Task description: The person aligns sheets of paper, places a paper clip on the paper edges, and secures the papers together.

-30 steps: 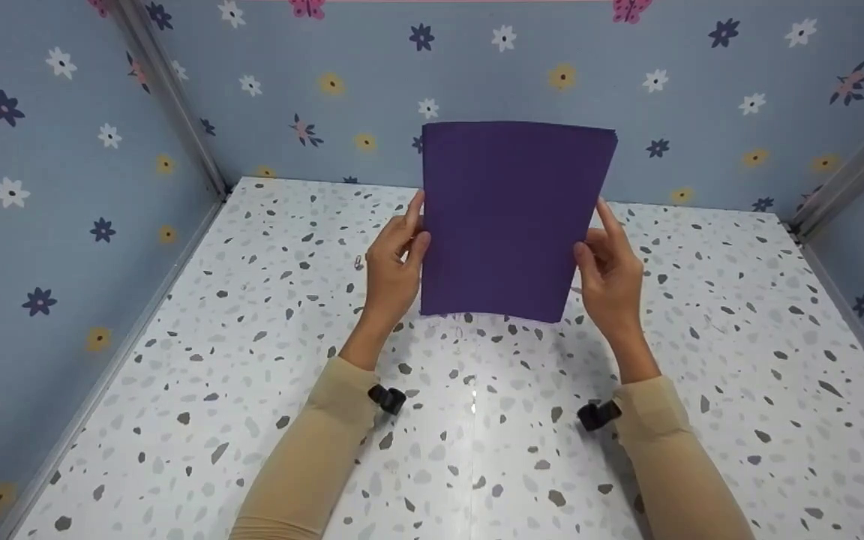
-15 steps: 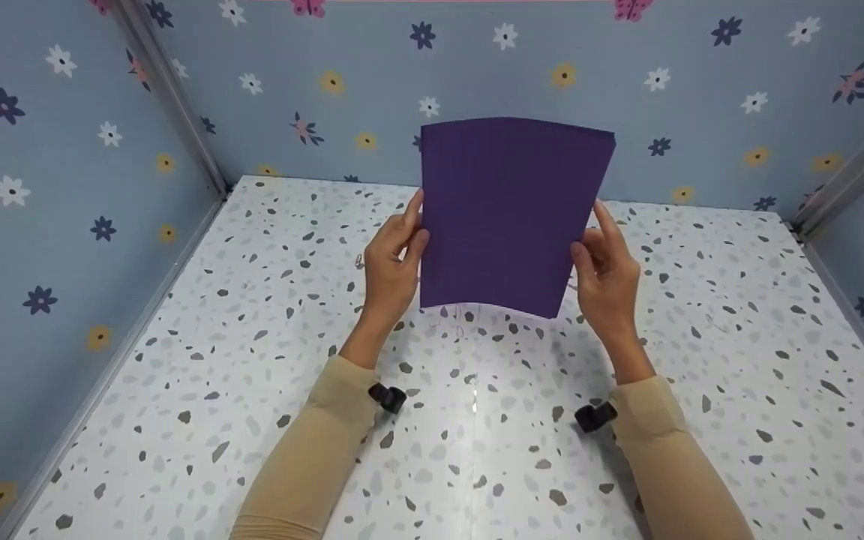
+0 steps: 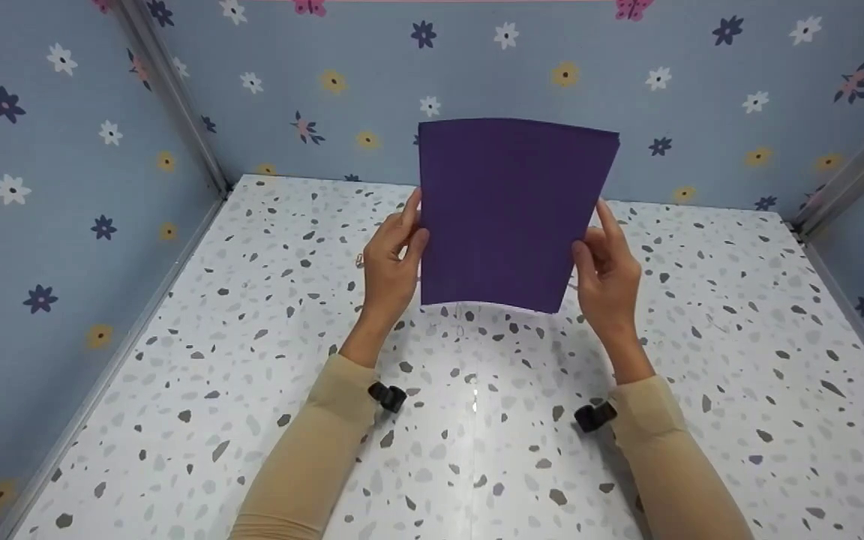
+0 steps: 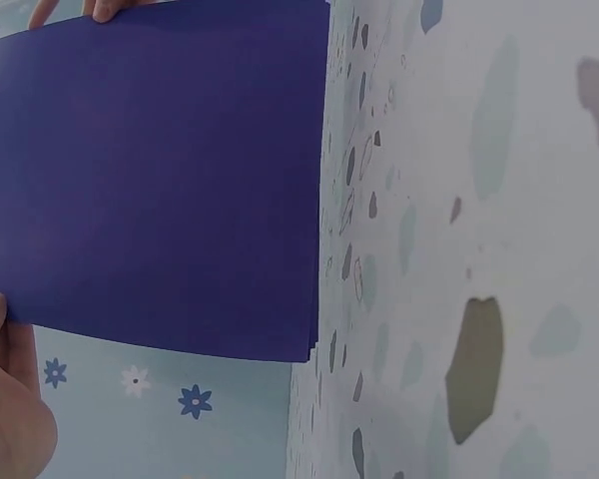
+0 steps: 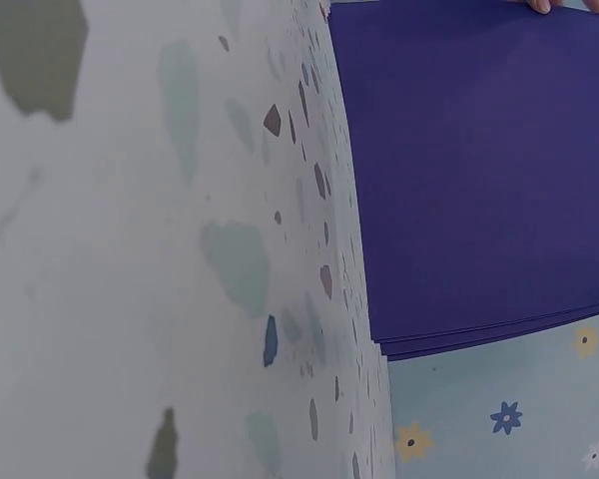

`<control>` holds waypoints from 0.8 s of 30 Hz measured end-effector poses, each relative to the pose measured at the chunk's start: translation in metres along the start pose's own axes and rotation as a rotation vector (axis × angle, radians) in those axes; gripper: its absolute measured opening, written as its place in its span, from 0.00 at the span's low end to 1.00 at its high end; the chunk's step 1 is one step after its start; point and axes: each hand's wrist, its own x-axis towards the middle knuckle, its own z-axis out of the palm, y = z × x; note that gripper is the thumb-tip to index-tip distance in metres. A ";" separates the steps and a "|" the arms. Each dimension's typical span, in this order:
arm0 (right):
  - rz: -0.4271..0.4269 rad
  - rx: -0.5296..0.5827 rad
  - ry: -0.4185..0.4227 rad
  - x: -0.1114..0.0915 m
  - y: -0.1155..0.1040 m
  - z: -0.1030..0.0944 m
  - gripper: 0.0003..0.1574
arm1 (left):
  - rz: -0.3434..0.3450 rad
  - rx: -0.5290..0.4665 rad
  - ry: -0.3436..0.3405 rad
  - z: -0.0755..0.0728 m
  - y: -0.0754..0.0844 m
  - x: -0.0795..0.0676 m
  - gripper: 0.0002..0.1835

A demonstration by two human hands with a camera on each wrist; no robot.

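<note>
A stack of purple paper sheets [image 3: 511,217] is held up over the table, tilted and slightly bowed. My left hand [image 3: 389,266] pinches its left edge, thumb in front and fingers behind. On the opposite edge my right hand [image 3: 612,277] grips it the same way. Layered edges of the paper [image 5: 499,334] show along one side in the right wrist view. In the left wrist view, the left hand [image 4: 15,419] is at the lower left, with fingertips of the other hand at the top of the sheets.
The white speckled table [image 3: 252,420] spreads under both arms. A small paper clip [image 3: 359,260] lies left of the left hand, and thin loop shapes [image 3: 460,331] lie below the paper. Behind stands a blue flowered wall [image 3: 477,67], with side panels left and right.
The lower edge of the paper stack has risen a little and its bow has shifted slightly. Both hands keep their hold in nearly the same place.
</note>
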 end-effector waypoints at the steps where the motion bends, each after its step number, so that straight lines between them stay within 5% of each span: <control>1: 0.005 0.002 -0.003 0.000 0.001 0.000 0.38 | -0.010 -0.009 -0.007 0.000 0.000 0.000 0.28; 24: -0.002 -0.012 -0.029 0.000 0.002 -0.001 0.41 | 0.009 0.063 -0.011 0.002 -0.002 -0.001 0.27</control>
